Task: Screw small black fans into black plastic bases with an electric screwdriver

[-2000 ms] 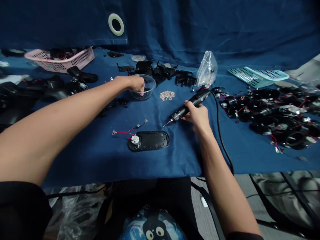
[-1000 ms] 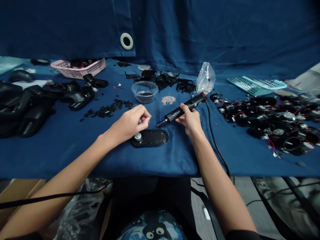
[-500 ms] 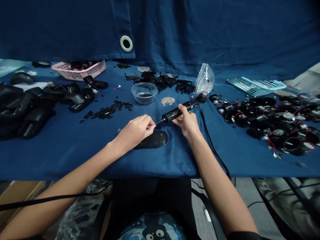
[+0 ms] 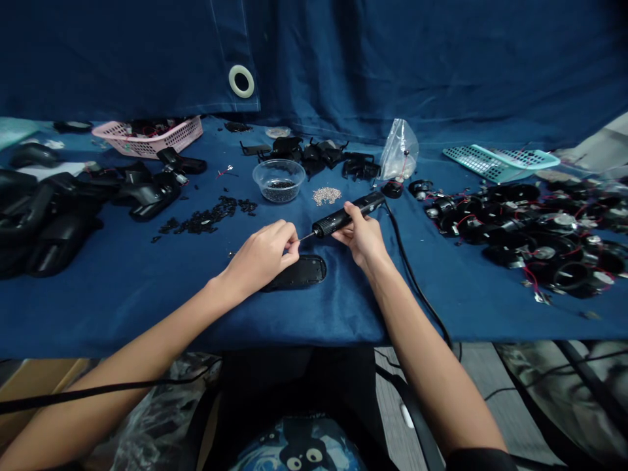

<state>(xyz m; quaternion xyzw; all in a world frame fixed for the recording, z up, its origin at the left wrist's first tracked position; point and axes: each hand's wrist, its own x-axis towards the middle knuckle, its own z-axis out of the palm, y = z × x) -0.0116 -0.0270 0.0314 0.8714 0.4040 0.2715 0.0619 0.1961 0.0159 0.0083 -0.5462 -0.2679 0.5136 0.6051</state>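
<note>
Your left hand [image 4: 262,255] and right hand [image 4: 363,239] are bare, as are both slender forearms, up to black sleeves, the right sleeve [image 4: 478,459] showing as a plain dark band around the arm and the left one [image 4: 71,466] as only a sliver at the bottom edge. The front of your top [image 4: 255,458] carries a blue print with paler streaks, where a rounded black cartoon figure [image 4: 299,437] stares out through big, pale, round eyes with dark pupils. Above that print, your clothing [image 4: 294,376] is plain black, its folds too dark to make out.
</note>
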